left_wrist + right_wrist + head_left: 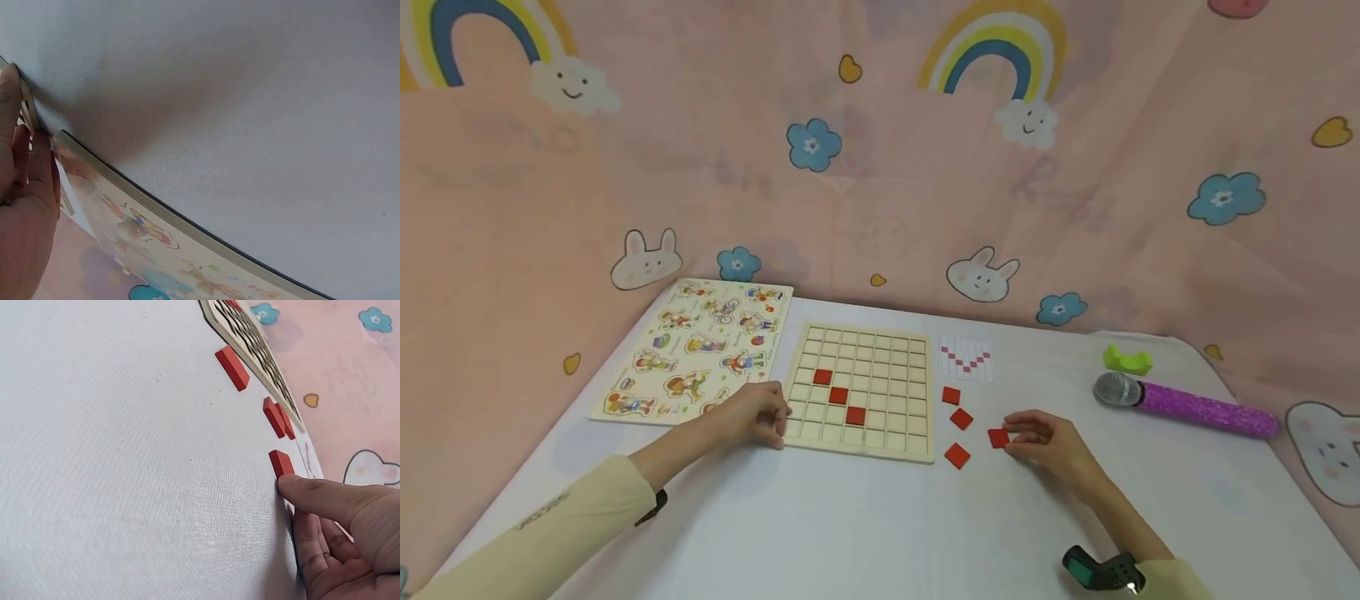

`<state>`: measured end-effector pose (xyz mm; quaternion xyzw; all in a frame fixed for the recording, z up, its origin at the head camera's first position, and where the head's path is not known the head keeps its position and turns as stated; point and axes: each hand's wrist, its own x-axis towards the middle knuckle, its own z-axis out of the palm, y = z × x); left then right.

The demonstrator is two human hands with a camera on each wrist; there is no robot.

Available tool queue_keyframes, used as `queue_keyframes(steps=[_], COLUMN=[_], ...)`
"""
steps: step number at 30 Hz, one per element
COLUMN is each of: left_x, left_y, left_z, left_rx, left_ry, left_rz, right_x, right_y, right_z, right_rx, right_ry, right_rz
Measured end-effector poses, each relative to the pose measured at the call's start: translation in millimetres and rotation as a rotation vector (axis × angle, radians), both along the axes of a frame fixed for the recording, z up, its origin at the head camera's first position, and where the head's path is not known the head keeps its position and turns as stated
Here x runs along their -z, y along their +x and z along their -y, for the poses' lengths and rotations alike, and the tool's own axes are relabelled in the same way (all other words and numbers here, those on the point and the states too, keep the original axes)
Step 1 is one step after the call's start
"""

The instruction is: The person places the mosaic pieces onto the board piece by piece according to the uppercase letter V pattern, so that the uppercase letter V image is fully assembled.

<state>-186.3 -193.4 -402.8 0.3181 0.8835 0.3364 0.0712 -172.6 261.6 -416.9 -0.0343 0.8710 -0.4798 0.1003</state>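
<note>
A wooden grid board (891,387) lies on the white table, with three red tiles stepping diagonally down to the right in its cells. My left hand (751,417) holds the board's lower left edge between thumb and fingers. To the right of the board, my right hand (1052,450) pinches a red square tile (997,438) by its right side, thumb and fingertips at its edge. In the right wrist view this tile (281,464) is close over the cloth. Three more loose red tiles (957,456) lie between the board and that hand.
A small printed grid card (967,360) with a red V pattern lies right of the board. At the left is a picture puzzle board (700,354). A purple microphone (1206,410) and a green stand (1127,360) lie at the right, before a patterned pink backdrop (880,183).
</note>
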Motion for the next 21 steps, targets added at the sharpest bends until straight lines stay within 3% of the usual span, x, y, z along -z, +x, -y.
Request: queue_keyframes(steps=[9, 15, 21], left_x=[-2.3, -0.8, 0.1], left_y=[1.4, 1.4, -0.4], left_z=[-2.4, -3.0, -2.8], left_rx=[-0.003, -0.010, 0.003], left_ry=[-0.002, -0.017, -0.016], left_rz=[0.000, -0.008, -0.031], right_x=[0.0, -7.6, -16.9], right_y=[1.8, 3.9, -3.3], right_z=[-2.0, -1.5, 5.8], right_rx=[0.042, 0.082, 0.134], right_ry=[0.008, 0.009, -0.021], right_rz=[-0.006, 0.025, 0.050])
